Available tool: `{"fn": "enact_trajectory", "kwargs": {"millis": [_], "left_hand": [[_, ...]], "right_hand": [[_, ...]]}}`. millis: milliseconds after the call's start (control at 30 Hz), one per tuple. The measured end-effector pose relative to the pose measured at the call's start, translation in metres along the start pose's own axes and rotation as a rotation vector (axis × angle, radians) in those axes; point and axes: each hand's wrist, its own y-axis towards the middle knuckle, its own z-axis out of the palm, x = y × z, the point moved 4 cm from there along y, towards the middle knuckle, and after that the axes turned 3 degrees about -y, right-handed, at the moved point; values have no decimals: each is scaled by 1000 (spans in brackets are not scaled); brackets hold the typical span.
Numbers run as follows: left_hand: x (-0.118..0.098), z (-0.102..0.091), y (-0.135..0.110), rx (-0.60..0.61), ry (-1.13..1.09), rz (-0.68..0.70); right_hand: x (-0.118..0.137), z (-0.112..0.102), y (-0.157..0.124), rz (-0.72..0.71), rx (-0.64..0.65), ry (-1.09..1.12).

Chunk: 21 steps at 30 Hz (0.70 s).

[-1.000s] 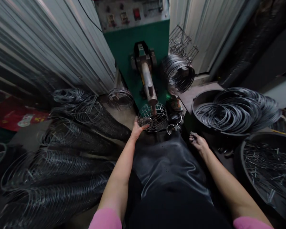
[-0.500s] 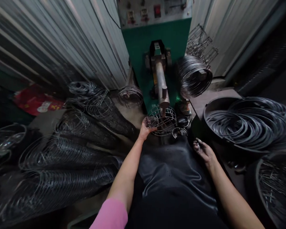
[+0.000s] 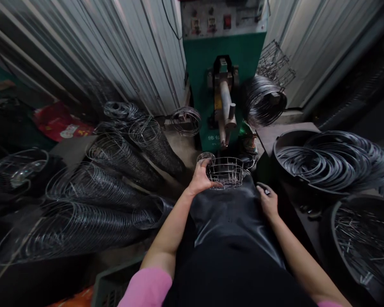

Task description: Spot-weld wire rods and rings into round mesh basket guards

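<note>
My left hand (image 3: 201, 177) grips a round wire basket (image 3: 228, 170) at its left side, thumb at the lower edge. A smaller wire ring (image 3: 206, 157) shows at the basket's left, beside my fingers; whether it is joined to it I cannot tell. Just beyond the basket, apart from it, is the lower tip of the machine's metal arm (image 3: 225, 100). My right hand (image 3: 269, 201) is closed to the right of the dark apron (image 3: 224, 213). Something small and shiny shows at its fingers, too small to name.
Stacked wire rings (image 3: 99, 230) lie on the left. To the right stand a tub of wire hoops (image 3: 283, 143) and a tub of short wire pieces (image 3: 333, 230). The green machine (image 3: 198, 68) stands ahead, with a wire coil (image 3: 264, 102) beside it.
The wire basket has come off the machine's arm, drawn back towards me in my left hand. My right hand's fingers have curled in more. The view has shifted slightly.
</note>
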Motion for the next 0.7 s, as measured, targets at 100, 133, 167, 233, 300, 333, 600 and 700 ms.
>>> {"fn": "enact_trajectory", "kwargs": {"millis": [100, 133, 167, 233, 300, 333, 600, 700], "left_hand": [[-11, -4, 3, 5, 50, -2], [-12, -4, 5, 8, 64, -7], [-13, -4, 7, 8, 79, -12], [-14, -3, 10, 7, 111, -14], [-17, -1, 13, 4, 144, -13], [-18, 1, 15, 5, 161, -10], [-33, 6, 23, 19, 286, -12], [-29, 2, 25, 11, 339, -56]], "right_hand": [[-15, 0, -11, -87, 179, -281], [-15, 0, -12, -101, 235, -343], [-11, -1, -11, -125, 283, -392], [14, -1, -6, -211, 347, -455], [56, 4, -2, -351, 410, -503], [80, 11, -1, -430, 468, -545], [167, 88, 9, -608, 632, -1152], [158, 99, 7, -692, 568, -1029]]}}
